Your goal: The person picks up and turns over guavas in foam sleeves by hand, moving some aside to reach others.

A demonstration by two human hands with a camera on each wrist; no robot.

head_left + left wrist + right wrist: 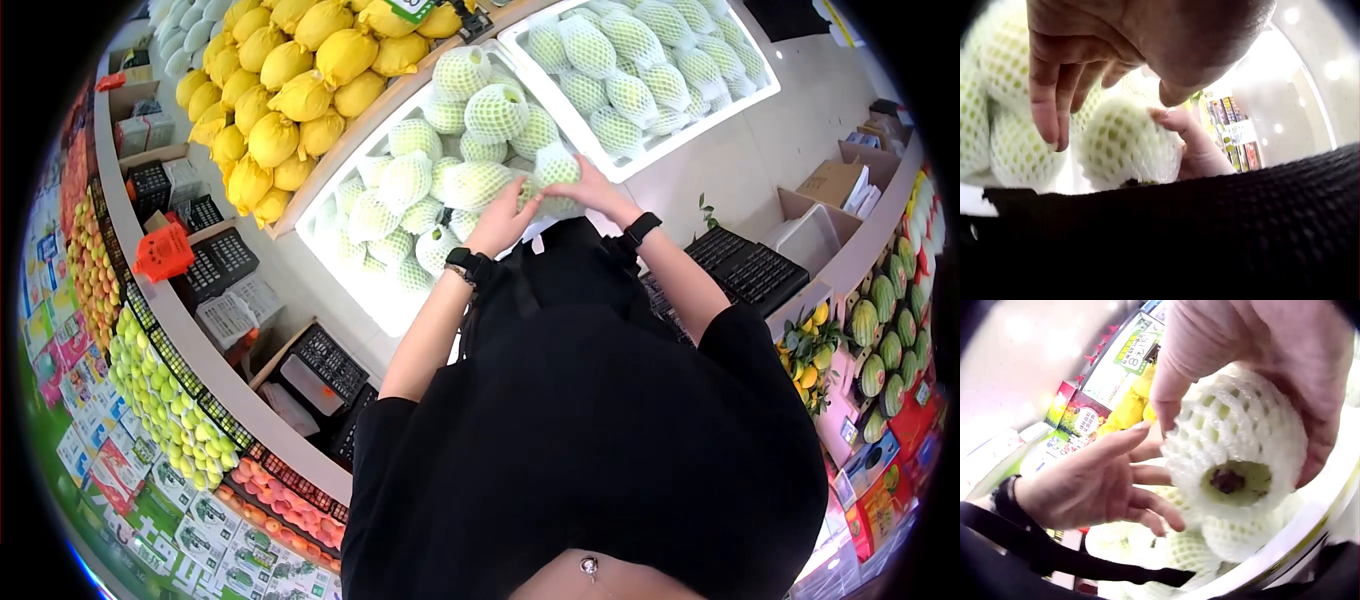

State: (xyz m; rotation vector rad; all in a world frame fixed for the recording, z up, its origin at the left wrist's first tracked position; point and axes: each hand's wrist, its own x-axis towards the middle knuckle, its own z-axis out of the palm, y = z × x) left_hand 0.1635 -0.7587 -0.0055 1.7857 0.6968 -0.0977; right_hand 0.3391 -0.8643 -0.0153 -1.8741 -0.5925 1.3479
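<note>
My right hand (598, 192) grips a pale green fruit in a white foam net (1232, 428), with the thumb on one side and the fingers round the other. The netting leaves a round opening at one end, where a dark brown spot shows on the fruit. Close beside it is my left hand (500, 222), its fingers loosely extended and holding nothing. In the left wrist view those fingers hang over more netted fruits (1025, 147). Both hands are over the near right part of a white foam box (388, 308) piled with such fruits.
A second white box (700, 122) of netted fruits stands at the right. Fruits in yellow wrapping (272, 138) are heaped at the back left. Black crates (745, 268) lie low at the right, others (218, 262) at the left. Curved fruit stands line both sides.
</note>
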